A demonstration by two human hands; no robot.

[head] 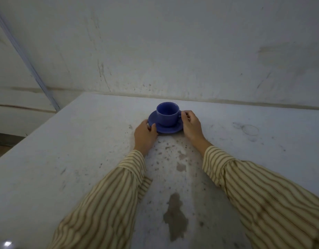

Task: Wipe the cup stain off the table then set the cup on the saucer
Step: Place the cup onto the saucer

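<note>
A blue cup (167,113) stands upright on a blue saucer (170,129) near the far edge of the pale table (68,159). My left hand (145,136) grips the saucer's left rim, thumb on top. Around the cup's handle on the right side close the fingers of my right hand (191,125). A faint ring-shaped cup stain (250,129) marks the table far to the right of the saucer. Both forearms wear striped sleeves.
A dark patch (175,216) and several brown specks lie on the table between my arms. A scuffed white wall (173,51) rises right behind the table. The table's left edge (29,133) drops off to the floor.
</note>
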